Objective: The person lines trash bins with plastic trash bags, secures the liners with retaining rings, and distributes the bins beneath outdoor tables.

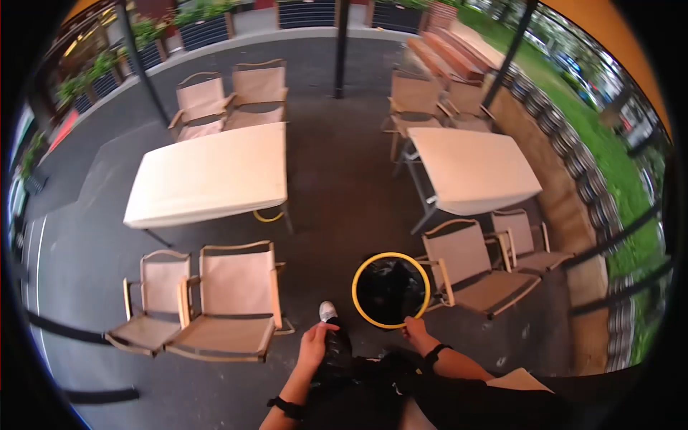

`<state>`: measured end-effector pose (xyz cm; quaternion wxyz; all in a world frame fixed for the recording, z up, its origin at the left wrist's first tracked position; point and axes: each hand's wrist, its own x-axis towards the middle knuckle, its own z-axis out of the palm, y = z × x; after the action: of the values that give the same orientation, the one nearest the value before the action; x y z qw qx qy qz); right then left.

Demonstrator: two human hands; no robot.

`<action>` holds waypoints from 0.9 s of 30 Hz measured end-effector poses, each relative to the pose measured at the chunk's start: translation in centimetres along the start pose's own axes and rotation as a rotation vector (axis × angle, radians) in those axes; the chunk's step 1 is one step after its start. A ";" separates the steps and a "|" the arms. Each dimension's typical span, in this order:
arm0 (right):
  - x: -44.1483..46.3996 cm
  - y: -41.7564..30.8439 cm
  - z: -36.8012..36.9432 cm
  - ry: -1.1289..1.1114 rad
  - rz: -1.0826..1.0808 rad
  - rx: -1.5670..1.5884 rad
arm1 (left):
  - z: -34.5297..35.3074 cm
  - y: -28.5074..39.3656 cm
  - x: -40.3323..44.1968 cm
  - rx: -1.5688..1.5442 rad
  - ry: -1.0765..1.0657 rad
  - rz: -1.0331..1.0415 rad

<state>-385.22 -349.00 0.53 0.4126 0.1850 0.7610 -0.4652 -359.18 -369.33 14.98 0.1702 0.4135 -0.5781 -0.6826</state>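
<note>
My right hand (414,330) grips the yellow rim of a round trash bin (356,301) with a black bag lining inside. The bin is in front of me, beside a tan folding chair (462,254) at the right. My left hand (313,344) hangs in front of my body, near my leg and shoe (327,312). It holds nothing, with one finger stretched out to the right. Both wrists wear black bands. The contents of the bin are too dark to make out.
Two tables with pale covers stand ahead, a left table (215,175) and a right table (476,168). Tan folding chairs (240,287) line both sides of them. A yellow ring (268,216) shows under the left table. Dark posts (342,50) rise behind, with planters (204,32) beyond.
</note>
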 end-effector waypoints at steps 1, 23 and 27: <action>0.7 -1.9 0.2 0.048 0.017 -0.010 | 0.4 1.2 3.2 -0.020 -0.010 -0.032; 64.0 -32.9 16.8 0.069 0.289 0.347 | 14.6 3.5 60.5 -0.040 0.153 -0.794; 75.7 -32.2 18.5 0.189 0.375 0.475 | 17.1 -0.2 69.9 -0.005 0.089 -0.822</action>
<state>-442.98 -388.72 -46.38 0.3639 0.4554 0.6188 -0.5265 -414.10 -407.82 -11.07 -0.0904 0.6386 -0.3551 -0.6767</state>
